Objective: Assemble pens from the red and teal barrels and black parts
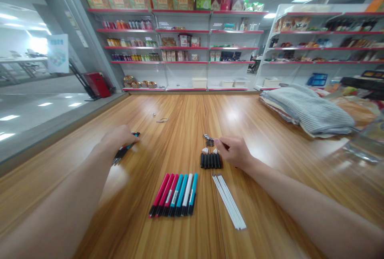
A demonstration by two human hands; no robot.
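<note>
At the left, my left hand (117,137) is closed around dark pens with blue parts (120,154), whose ends stick out past the fingers. How many it grips is hidden. My right hand (235,149) has its fingers curled and pinched beside small springs (210,143) and small metal pieces (205,136). Anything in that pinch is too small to make out. Just below lie a row of black grips (211,161) and small white tips (205,150). Pink, blue and white pen barrels (175,195) lie side by side, and white refills (229,203) are right of them.
On the wooden table (144,151), a ring-shaped wire piece (162,120) and a small metal bit (154,114) lie farther back. Folded striped cloth (312,109) and a clear container (369,139) are at the right. Stocked shelves (183,47) stand behind the table.
</note>
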